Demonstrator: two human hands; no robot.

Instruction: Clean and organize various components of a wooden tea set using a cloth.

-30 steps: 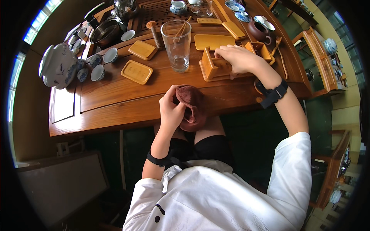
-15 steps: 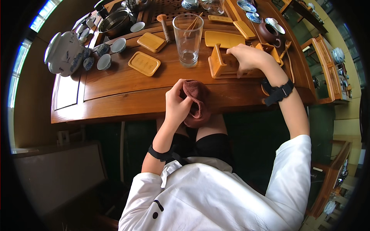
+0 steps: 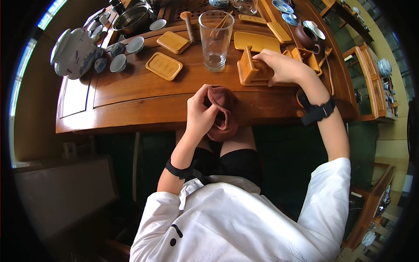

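A folded brown cloth (image 3: 223, 109) hangs from my left hand (image 3: 200, 111), which pinches it at the table's front edge. To the right, my right hand (image 3: 290, 69) curls over a light wooden holder (image 3: 248, 72) with upright sides, standing on the table; some fingertips are hidden behind it. A tall clear glass (image 3: 214, 48) with thin wooden sticks showing at its rim stands left of that holder. Two small wooden trays, one of them a rounded tray (image 3: 164, 66), lie farther left. Behind the holder is a longer wooden tray (image 3: 256, 42).
On the left are a blue-and-white porcelain pot (image 3: 72, 54) and several small cups (image 3: 118, 63). A wood-handled brush (image 3: 189, 28) lies beside the glass. Toward the right edge sit a brown teapot (image 3: 307, 38) and several small dishes (image 3: 283, 6). Wooden shelves (image 3: 371, 83) stand beyond.
The whole view has shifted slightly, so the table's things sit a little higher. Both hands keep nearly the same places, the left on the cloth, the right at the wooden holder.
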